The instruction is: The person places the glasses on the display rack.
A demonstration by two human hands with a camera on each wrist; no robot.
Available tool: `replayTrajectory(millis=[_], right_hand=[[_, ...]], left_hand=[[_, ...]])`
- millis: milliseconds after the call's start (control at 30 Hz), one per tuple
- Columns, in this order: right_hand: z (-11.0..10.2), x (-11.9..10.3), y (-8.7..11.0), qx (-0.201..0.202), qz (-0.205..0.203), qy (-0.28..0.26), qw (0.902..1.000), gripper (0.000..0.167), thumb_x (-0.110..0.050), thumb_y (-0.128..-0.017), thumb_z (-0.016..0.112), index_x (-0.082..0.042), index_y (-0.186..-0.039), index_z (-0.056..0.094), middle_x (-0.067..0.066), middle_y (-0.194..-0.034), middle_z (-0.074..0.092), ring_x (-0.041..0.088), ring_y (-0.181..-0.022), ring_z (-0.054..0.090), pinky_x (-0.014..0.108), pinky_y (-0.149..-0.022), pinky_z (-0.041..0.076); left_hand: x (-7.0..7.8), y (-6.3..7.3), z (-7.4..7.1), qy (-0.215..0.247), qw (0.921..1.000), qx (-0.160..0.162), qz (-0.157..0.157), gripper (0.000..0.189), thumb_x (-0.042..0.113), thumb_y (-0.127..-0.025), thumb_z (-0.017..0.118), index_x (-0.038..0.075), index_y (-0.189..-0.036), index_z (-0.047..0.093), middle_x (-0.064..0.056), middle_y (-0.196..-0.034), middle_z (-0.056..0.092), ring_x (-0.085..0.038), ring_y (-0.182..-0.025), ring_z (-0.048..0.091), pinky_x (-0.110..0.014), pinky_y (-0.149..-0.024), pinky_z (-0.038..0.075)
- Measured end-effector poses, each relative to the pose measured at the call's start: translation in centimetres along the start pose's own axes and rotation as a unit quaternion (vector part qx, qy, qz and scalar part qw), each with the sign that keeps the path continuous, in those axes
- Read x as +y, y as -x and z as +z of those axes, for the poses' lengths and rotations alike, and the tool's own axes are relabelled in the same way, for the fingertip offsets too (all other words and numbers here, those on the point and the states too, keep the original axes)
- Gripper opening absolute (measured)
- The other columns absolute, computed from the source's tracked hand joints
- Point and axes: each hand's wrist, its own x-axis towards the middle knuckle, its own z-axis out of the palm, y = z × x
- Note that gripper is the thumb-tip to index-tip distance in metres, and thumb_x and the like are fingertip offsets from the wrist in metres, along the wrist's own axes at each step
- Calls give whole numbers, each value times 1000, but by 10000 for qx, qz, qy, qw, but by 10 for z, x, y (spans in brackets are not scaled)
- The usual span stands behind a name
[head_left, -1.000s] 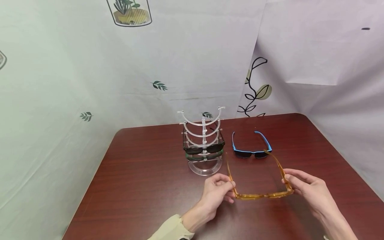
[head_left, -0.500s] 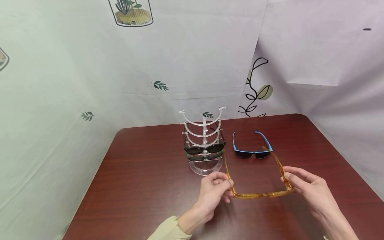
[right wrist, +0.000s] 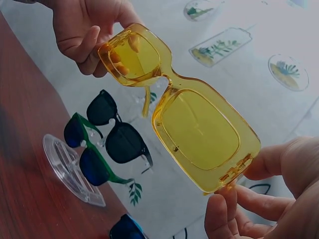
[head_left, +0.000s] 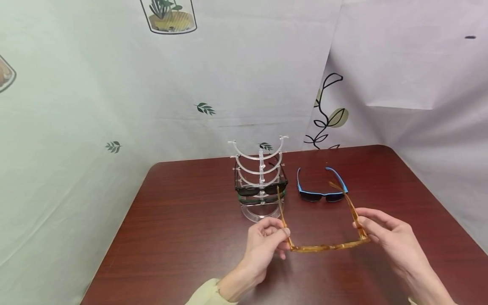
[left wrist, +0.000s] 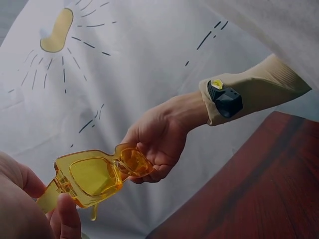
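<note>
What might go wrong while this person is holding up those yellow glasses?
The yellow glasses could slip and drop: the left hand and right hand each pinch just one side near the hinge.

If moved forward, their unfolded arms might catch the clear stand or the black glasses on it, perhaps tipping it.

The blue glasses lie loose beside the stand, so a hand or sleeve might nudge them.

Translucent yellow glasses (right wrist: 199, 130); blue-framed sunglasses (head_left: 323, 194); reddish-brown table (head_left: 183, 228); pale, leaf-printed backdrop (head_left: 164, 89).
</note>
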Motion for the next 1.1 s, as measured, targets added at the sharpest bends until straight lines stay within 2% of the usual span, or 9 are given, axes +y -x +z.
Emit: replayTrajectory(millis=[233,633,1100], right_hand=[[7,-4,-1,-94,-32,13,9999,22,-18,-97,69,-13,-117,72,3,-93,74,12,-87,69,22,-74,53],[24,-9,-6,-305,-449,-80,9985,19,-10,-97,67,-12,-115,73,3,-90,74,12,-86,69,22,-73,54],[46,-18,-13,-550,-764,-150,9954,19,-8,-95,69,-6,-114,71,6,-88,72,13,-80,67,24,-70,55]], left_hand=[[5,4,-4,-48,9999,79,55,16,-4,-81,67,-2,-95,59,-4,-71,62,-9,-54,61,-19,-44,46],[15,10,-14,-62,9992,281,270,17,-5,-81,67,-2,-95,58,-4,-70,62,-9,-54,59,-19,-44,45],[26,8,-31,-181,9977,428,487,19,-4,-82,66,-7,-99,57,-4,-68,62,-8,-52,60,-18,-43,43]])
